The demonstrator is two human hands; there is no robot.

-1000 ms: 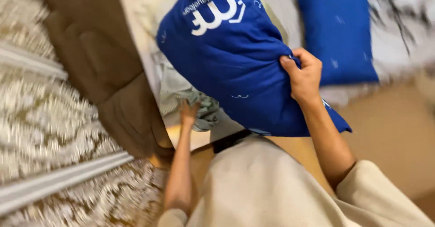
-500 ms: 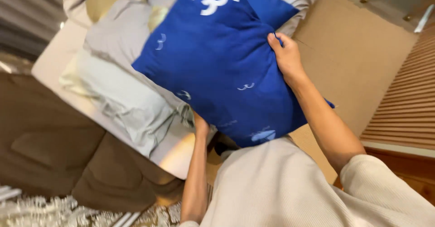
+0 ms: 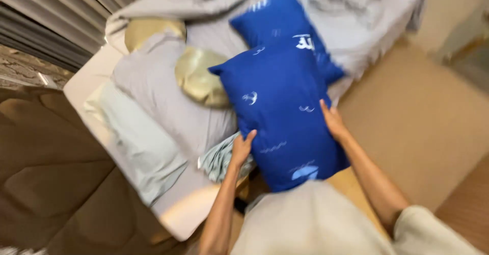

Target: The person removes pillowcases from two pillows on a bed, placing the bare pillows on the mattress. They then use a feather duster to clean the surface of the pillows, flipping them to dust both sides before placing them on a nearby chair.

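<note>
The blue pillow [image 3: 285, 112] is gripped at both long edges between left hand [image 3: 241, 148] and right hand [image 3: 333, 121], its long axis running away over the bed [image 3: 168, 107].

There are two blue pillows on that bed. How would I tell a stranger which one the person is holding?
Start at the bed with its grey sheets. The held pillow is the nearer, larger-looking blue one, at the bed's edge, gripped by the left hand and right hand on either side. The other blue pillow lies behind it, untouched, further up the bed.
</note>
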